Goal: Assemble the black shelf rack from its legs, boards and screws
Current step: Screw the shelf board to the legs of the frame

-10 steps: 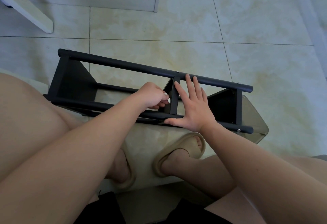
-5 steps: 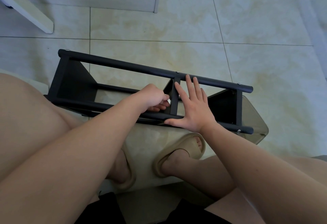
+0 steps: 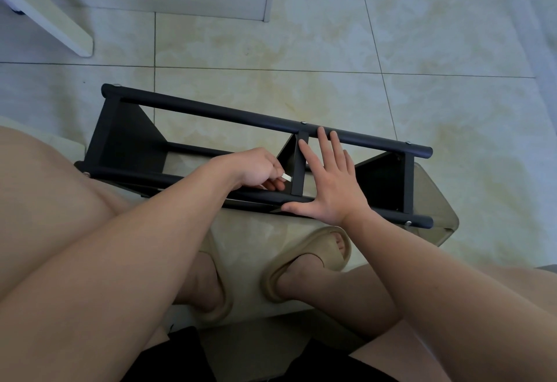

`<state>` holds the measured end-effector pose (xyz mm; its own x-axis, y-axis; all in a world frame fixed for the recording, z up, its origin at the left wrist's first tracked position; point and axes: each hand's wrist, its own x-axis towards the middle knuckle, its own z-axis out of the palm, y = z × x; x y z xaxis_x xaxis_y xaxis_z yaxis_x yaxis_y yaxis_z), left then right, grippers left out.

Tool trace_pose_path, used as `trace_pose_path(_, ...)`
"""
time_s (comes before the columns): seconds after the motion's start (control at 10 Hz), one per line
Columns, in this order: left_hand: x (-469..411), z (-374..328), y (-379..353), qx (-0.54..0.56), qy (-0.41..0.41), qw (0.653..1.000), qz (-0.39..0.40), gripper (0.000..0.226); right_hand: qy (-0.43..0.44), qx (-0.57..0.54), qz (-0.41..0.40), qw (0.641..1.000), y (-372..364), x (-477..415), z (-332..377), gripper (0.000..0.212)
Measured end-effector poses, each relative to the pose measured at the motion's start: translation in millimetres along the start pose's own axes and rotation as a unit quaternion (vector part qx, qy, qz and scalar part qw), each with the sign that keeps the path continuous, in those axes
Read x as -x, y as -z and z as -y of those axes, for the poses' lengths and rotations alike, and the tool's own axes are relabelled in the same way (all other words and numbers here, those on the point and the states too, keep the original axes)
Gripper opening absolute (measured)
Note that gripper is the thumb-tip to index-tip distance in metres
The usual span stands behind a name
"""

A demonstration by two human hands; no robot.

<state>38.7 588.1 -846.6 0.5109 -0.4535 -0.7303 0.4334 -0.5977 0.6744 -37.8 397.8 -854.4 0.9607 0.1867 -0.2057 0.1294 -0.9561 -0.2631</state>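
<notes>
One black shelf rack (image 3: 211, 113) is laid on its side on the tiled floor (image 3: 422, 50), just beyond a pair of sandals (image 3: 310, 258).
Across the rack, just right of its middle board (image 3: 298, 167), the right hand (image 3: 334, 182) is pressed flat, fingers straight and spread apart, thumb laid along the near leg. Just left of that board the left hand (image 3: 256, 167) is curled, and a small pale piece (image 3: 286, 177) is pinched in its fingertips.

Black rack (image 3: 229, 115) lies on its side across the floor (image 3: 422, 50). From its middle board (image 3: 298, 164), the wide bay at 9 o'clock is open beyond the left hand (image 3: 256, 167), which pinches a small white piece (image 3: 286, 177). The right hand (image 3: 334, 182) lies flat over the narrow bay at 3 o'clock. Open tile at 12.
</notes>
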Motion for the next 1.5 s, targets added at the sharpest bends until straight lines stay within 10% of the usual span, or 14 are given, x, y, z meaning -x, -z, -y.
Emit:
trace_pose_path(0.7,3.3,-1.5,3.7,-0.162,0.02,0.986,0.014,0.02,-0.002,0.005,0.006,1.0,0.4,-0.3,-0.8,0.125)
trace_pose_path(1.0,20.7,-24.1,6.5,-0.367,0.068,0.919,-0.126,0.015,-0.008,0.012,0.085,0.996,12.8,-11.0,-8.9,0.135)
trace_pose_path(1.5,12.3,-104.8,46.2,-0.398,-0.029,0.888,-0.227,0.014,-0.073,0.051,0.068,0.994,93.4,-38.7,-35.4,0.086)
